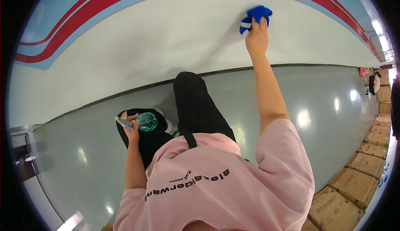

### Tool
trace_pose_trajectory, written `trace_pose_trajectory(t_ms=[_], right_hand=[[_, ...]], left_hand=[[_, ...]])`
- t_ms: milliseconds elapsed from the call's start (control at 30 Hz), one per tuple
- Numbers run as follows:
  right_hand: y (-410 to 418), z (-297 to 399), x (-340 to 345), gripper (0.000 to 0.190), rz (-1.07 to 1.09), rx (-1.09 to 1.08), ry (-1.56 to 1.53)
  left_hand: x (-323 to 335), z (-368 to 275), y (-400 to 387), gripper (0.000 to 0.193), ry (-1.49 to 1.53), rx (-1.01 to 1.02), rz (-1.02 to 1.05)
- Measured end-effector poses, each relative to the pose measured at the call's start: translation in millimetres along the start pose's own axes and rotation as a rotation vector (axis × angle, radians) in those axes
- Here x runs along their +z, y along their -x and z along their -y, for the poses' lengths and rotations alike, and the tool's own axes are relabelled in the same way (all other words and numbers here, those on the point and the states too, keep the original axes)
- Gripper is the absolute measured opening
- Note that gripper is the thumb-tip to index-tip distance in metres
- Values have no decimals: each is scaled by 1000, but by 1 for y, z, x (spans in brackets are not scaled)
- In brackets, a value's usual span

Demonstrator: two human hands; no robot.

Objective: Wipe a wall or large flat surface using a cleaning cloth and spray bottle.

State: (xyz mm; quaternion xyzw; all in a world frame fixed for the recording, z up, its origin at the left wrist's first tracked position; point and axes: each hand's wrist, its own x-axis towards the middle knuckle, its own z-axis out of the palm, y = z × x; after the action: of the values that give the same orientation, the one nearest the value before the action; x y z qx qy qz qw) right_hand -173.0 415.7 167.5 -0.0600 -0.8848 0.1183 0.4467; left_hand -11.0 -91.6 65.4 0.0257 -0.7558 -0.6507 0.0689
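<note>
My right hand (pixel 257 38) presses a bunched blue cloth (pixel 260 13) against the white lower part of a wall (pixel 150 34), below its red and light blue bands. A pale patch shows on the cloth's left side. In my left hand (pixel 132 131) is a spray bottle with a clear green body (pixel 147 121) and a grey and white trigger head (pixel 125 123). The bottle lies sideways over my bent left knee, away from the wall. My fingers are around its neck and head.
Grey glossy floor (pixel 312 99) meets the wall at a dark base strip (pixel 231 71). Wooden crates (pixel 336 207) line the right side. Another person (pixel 374 83) is low near the far right end of the wall, with a pink object (pixel 362 71) close by.
</note>
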Motion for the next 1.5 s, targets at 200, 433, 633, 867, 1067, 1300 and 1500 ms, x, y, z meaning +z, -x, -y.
trace_pose_trajectory(t_ms=[200,433,633,867,1067,1300,1500], right_hand=[[58,-23,18,50,-34,1022,-782],[38,78,-1,17,-85,1170,-1368],[-27,91,5,27,-308,411,-692],[-15,69,35,27,-283,202,-351],[28,49,48,31,152,541,-236],[114,-17,44,36,549,1037,-399],[93,-1,11,38,474,1316,-1042]], left_hand=[[1,-2,-5,63,25,0,26],[1,0,-3,64,67,11,50],[1,-1,-2,64,59,-7,24],[1,4,-3,61,79,40,29],[-3,8,-4,62,54,76,52],[5,2,-4,64,87,93,24],[2,6,-1,63,78,92,18]])
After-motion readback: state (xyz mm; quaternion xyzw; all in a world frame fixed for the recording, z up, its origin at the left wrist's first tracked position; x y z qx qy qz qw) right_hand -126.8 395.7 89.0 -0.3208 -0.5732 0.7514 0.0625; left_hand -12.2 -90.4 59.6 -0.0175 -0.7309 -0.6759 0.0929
